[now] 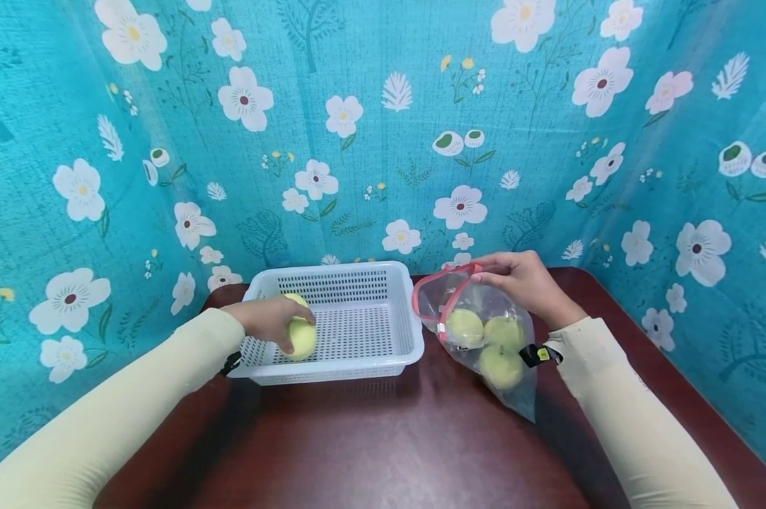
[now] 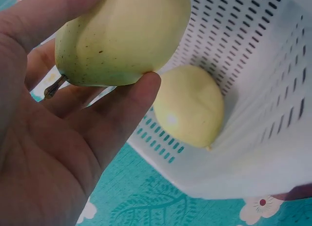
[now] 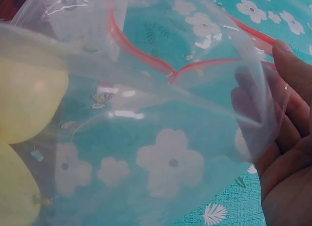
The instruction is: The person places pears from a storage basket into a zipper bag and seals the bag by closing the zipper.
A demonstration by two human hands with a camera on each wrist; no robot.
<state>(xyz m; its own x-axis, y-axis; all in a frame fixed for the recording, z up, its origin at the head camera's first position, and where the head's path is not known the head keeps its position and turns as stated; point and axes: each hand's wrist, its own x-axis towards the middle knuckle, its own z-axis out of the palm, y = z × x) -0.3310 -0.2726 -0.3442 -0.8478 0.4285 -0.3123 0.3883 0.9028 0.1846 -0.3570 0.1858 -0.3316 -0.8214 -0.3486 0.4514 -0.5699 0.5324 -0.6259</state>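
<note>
My left hand (image 1: 267, 318) grips a yellow-green pear (image 2: 126, 35) between thumb and fingers, over the left part of a white plastic basket (image 1: 351, 367). Its dark stem points toward the palm in the left wrist view. Below it, a second pear (image 2: 190, 106) lies on the basket's slotted floor. At the right, my right hand (image 1: 525, 283) pinches the mouth of a clear zip bag (image 3: 117, 128) by its red-edged rim (image 3: 141, 64). The mouth gapes toward the basket. Inside the bag are three pears (image 1: 501, 366), bunched together and seen through the plastic.
The basket and bag stand side by side on a dark red-brown table (image 1: 357, 438). A teal floral cloth (image 1: 370, 141) hangs close behind the table's far edge and along both sides. Each wrist wears a black strap (image 1: 538, 355).
</note>
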